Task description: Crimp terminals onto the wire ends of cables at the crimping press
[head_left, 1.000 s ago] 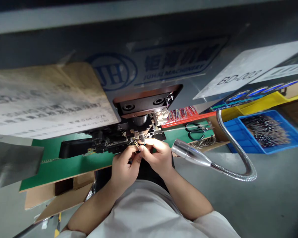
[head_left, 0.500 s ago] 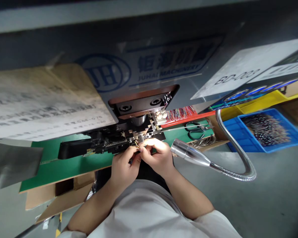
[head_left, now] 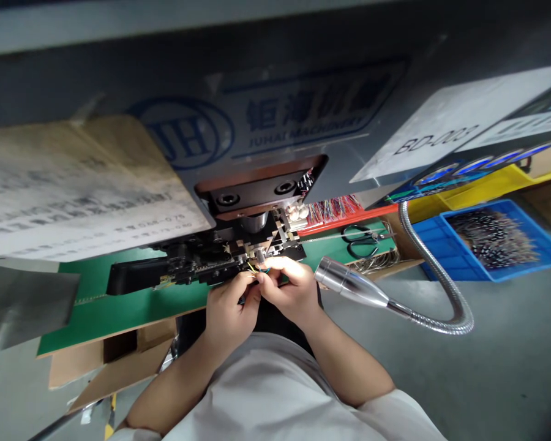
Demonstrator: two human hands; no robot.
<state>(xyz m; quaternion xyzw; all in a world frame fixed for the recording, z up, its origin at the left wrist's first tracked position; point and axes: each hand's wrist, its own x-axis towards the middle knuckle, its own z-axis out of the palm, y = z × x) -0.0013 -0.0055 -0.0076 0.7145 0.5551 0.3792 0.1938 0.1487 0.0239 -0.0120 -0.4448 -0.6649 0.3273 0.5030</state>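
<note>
Thin wires (head_left: 251, 267), one yellow and one bluish-green, stick out between my fingertips just in front of the machine's metal tooling (head_left: 259, 251). My left hand (head_left: 232, 306) is pinched on the wires with thumb and forefinger. Beside it and touching it, my right hand (head_left: 291, 291) also pinches them, its forefinger reaching toward the tooling. The fingers cover most of the wires, so their ends cannot be made out. Above the hands hangs the press head (head_left: 256, 222) of the grey machine (head_left: 303, 141).
A bendable metal lamp (head_left: 349, 286) juts in right of my right hand. Black-handled scissors (head_left: 362, 241) lie on the green tabletop (head_left: 138, 306). Behind are a red tray (head_left: 349, 218) of coloured wires and a blue bin (head_left: 546, 260) of wire bundles. An open cardboard box (head_left: 119, 373) sits below left.
Both hands stay pinched at the same spot. The yellow and bluish-green wires show more clearly between the fingertips now. The view has shifted very slightly.
</note>
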